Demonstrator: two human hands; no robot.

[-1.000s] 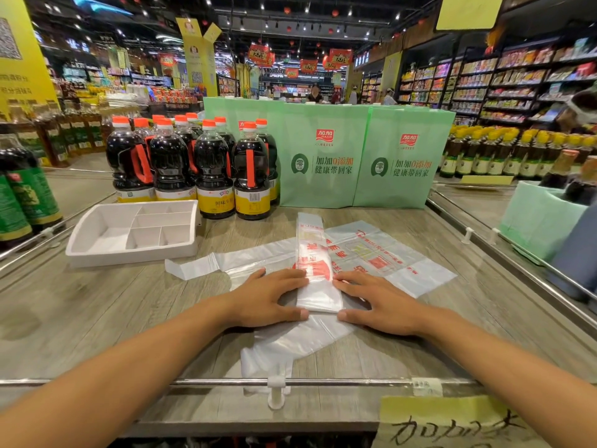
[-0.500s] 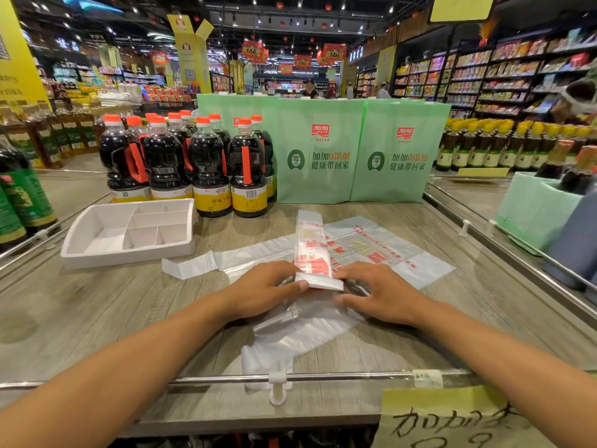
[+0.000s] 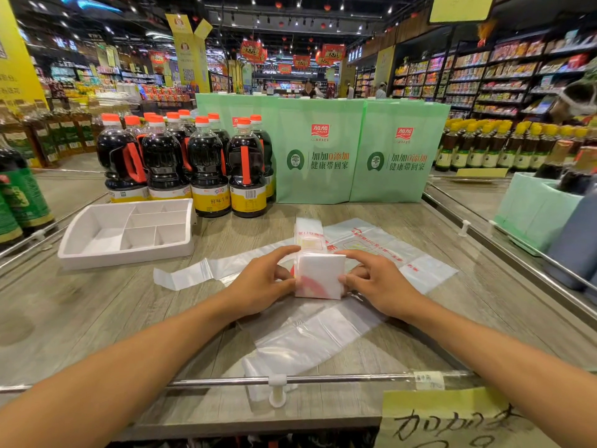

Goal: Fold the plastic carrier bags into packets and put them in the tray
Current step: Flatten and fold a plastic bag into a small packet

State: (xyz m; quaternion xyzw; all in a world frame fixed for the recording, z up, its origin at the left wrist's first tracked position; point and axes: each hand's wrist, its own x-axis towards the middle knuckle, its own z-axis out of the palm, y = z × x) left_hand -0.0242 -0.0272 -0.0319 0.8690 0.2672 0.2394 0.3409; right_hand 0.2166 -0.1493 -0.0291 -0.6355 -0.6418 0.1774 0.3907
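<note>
A white plastic carrier bag folded into a long strip point(image 3: 318, 274) lies mid-shelf, its near end lifted and turned over into a square flap. My left hand point(image 3: 261, 282) pinches the flap's left edge, and my right hand point(image 3: 378, 282) pinches its right edge. Under the strip lie other flat carrier bags point(image 3: 397, 253) with red print, one handle point(image 3: 181, 276) trailing left and another bag point(image 3: 310, 337) reaching the front rail. The white divided tray point(image 3: 126, 234) stands at the left with nothing in it.
Dark sauce bottles point(image 3: 206, 169) with orange caps stand behind the tray. Two green gift bags point(image 3: 323, 156) close off the back. A metal rail point(image 3: 323, 379) runs along the front edge, and side rails border the wooden shelf point(image 3: 80, 315).
The strip's near end, flat under both hands before, has been lifted and folded away from me into a square flap. Both hands moved from pressing flat to pinching its edges.
</note>
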